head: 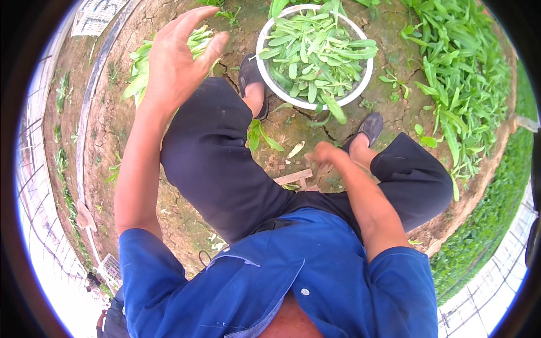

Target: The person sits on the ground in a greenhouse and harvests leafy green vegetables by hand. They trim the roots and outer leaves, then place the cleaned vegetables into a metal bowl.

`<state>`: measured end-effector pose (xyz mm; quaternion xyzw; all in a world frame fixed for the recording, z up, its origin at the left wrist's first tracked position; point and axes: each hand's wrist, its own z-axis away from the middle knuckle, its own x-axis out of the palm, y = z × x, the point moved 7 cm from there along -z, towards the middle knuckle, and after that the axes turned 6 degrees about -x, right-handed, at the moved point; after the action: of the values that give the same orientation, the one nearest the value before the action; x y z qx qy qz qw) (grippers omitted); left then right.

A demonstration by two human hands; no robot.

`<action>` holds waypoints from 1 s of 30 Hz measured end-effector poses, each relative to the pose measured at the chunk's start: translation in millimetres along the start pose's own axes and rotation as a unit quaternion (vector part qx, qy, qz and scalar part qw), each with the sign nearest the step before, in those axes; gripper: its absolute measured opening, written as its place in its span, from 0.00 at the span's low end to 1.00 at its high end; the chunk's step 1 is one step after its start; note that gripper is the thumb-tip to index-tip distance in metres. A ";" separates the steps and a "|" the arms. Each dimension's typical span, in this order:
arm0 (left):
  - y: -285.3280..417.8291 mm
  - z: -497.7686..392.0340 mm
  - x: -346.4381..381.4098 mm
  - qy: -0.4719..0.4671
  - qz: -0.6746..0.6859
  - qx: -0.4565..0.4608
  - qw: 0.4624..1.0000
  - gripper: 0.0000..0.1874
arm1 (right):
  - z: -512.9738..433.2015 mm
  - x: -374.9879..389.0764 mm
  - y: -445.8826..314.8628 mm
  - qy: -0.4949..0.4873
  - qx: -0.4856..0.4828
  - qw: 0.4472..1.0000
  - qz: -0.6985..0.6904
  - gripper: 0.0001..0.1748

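My left hand [179, 57] is raised with its thumb and fingers apart, and nothing shows in it. Under it, partly hidden, lies a bunch of leafy greens [139, 72] beside my left knee. My right hand [327, 154] hangs low between my legs, near my right shoe [370, 126]. It is blurred and its fingertips are unclear, so I cannot tell whether it holds anything. In front of my feet stands a round white-rimmed tub [291, 100] heaped with loose cut leaves [312, 55]. A pale leaf scrap [296, 149] lies on the soil near my right hand.
Dense leafy plants [460, 80] grow at the right. A wooden piece [293, 176] shows between my thighs. Along the left run a long strip [91, 84] and a long-handled tool [86, 219]. White plastic crates [110, 269] and another person [114, 314] are behind left.
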<state>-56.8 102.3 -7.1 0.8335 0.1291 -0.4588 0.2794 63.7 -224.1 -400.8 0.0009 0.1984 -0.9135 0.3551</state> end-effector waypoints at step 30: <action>102.3 11.6 103.4 -0.451 -0.012 0.176 0.875 0.10 | -56.4 222.5 -63.3 -0.332 -0.268 0.901 -0.074 0.28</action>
<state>39.8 8.4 -63.0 0.5704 -0.0841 -0.8031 0.1503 -151.6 -305.5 -461.5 -0.4128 0.3057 -0.7968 0.3182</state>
